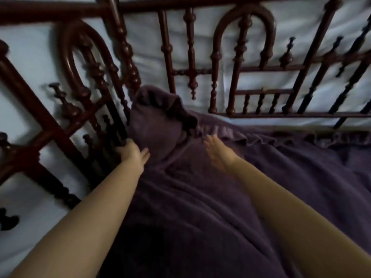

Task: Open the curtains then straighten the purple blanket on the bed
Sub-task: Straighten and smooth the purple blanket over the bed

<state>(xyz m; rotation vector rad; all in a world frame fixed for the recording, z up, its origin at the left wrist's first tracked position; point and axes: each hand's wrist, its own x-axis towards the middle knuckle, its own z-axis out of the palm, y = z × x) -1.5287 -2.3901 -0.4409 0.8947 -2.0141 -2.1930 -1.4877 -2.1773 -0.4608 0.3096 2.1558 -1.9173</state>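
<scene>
Both arms are out over the bed, and the purple blanket (pixel 200 197) covers the mattress right up to the dark wooden frame (pixel 96 81). At the corner it bunches into a raised hump against the turned spindles, its ruffled edge running off to the right along the rail. The left hand (pixel 133 153) sits at the foot of that hump, thumb out straight on the cloth; its fingers are hidden down by the frame, so their state cannot be told. The right hand (pixel 215 151) lies flat on the blanket just below the ruffle, fingers straight and close together, blurred.
</scene>
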